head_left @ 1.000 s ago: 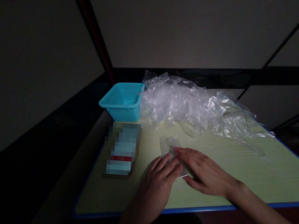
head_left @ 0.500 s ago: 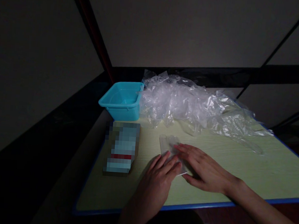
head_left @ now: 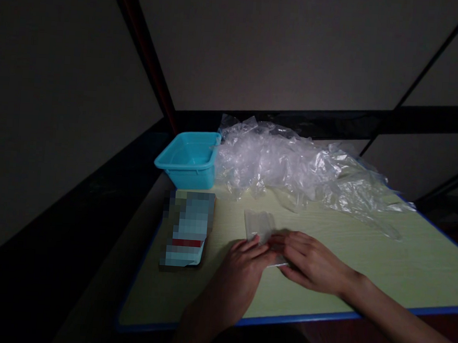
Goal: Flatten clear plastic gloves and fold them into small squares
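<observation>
A folded piece of clear plastic film [head_left: 259, 223] lies flat on the table, its far end showing beyond my fingers. My left hand [head_left: 241, 274] covers its near left side, with the fingers bent onto it and the tips close to the right hand. From the right, my right hand [head_left: 309, 260] holds its near right side, fingers curled together and thumb low by the near edge. The fingertips of both hands almost meet over the film, and they hide its middle. A thin pale edge of it shows below the right fingers.
A heap of crumpled clear plastic [head_left: 277, 159] spreads along the back of the table [head_left: 363, 275]. Left of it stands a turquoise basin [head_left: 191, 176]. A pixelated flat pack [head_left: 189, 226] lies at the left. The table has a blue edge, and walls stand behind and left.
My right fingers have curled in and drawn slightly nearer, uncovering more of the film's far end. My left fingers have bent and moved closer together. The view has tilted slightly upward.
</observation>
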`<state>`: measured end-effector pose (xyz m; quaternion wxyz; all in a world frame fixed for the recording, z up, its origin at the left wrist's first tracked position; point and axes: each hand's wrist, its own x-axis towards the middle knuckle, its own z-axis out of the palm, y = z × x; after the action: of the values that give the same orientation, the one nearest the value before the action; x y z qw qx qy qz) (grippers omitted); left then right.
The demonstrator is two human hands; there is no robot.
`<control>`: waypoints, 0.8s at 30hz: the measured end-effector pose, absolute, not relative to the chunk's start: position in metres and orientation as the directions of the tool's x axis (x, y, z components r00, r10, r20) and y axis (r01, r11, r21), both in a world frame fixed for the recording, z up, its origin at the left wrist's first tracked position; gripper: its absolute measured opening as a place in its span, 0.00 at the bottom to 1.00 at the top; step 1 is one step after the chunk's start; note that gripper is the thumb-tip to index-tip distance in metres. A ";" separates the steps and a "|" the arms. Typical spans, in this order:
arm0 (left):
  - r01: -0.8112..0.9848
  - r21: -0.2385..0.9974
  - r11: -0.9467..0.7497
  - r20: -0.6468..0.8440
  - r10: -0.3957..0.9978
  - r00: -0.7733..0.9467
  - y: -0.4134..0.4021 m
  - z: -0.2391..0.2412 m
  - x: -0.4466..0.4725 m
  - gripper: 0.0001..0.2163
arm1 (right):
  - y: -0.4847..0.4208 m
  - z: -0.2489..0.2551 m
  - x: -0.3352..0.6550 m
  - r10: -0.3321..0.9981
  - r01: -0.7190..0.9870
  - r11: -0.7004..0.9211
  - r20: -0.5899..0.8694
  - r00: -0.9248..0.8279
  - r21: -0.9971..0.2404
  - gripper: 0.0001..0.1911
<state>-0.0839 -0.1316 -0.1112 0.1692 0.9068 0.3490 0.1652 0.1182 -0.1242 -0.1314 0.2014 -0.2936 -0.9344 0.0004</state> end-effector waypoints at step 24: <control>0.425 0.880 -0.212 0.083 0.950 0.300 -0.108 -0.131 -0.095 0.25 | -0.096 -0.117 0.120 0.726 0.622 0.674 0.204 -0.657 -0.398 0.11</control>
<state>-0.0948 -0.1080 -0.1307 0.3941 0.7035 0.4887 0.3330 0.1197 -0.0961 -0.1170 0.1758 -0.3753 -0.8980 0.1482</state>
